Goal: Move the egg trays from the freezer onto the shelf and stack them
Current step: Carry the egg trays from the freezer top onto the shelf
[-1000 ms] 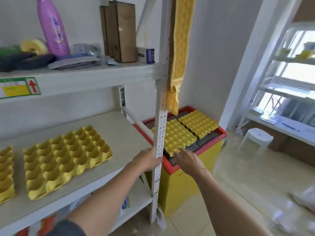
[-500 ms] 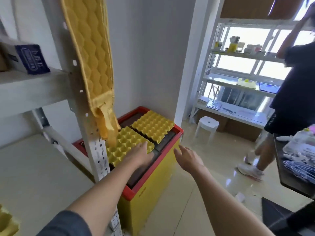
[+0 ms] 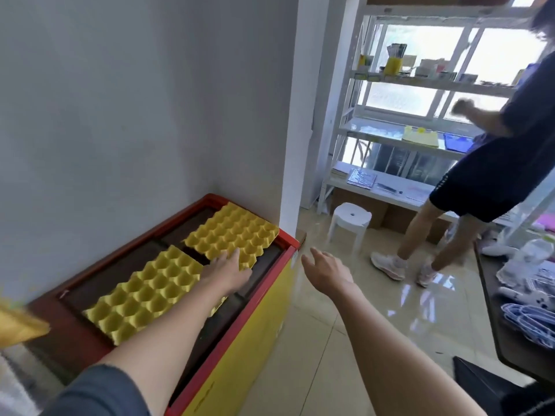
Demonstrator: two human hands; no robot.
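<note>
Two yellow egg trays lie side by side on the dark lid of a chest freezer (image 3: 240, 349) with a red rim and yellow front. My left hand (image 3: 228, 270) reaches over the nearer tray (image 3: 150, 292), its straight fingers touching the near edge of the farther tray (image 3: 232, 232). My right hand (image 3: 326, 268) hovers open in the air just off the freezer's right corner, holding nothing. A blurred yellow corner (image 3: 18, 322) of another tray shows at the far left edge.
A white wall runs behind the freezer. A white stool (image 3: 350, 219) stands on the glossy tiled floor. Another person (image 3: 468, 175) in dark clothes stands at a white shelving unit (image 3: 420, 136) by the window. A dark table (image 3: 507, 334) with cables sits at the right.
The view has swung right, away from the shelf and its post. My left hand left the post and reached across to the farther tray. My right hand moved off the freezer's edge.
</note>
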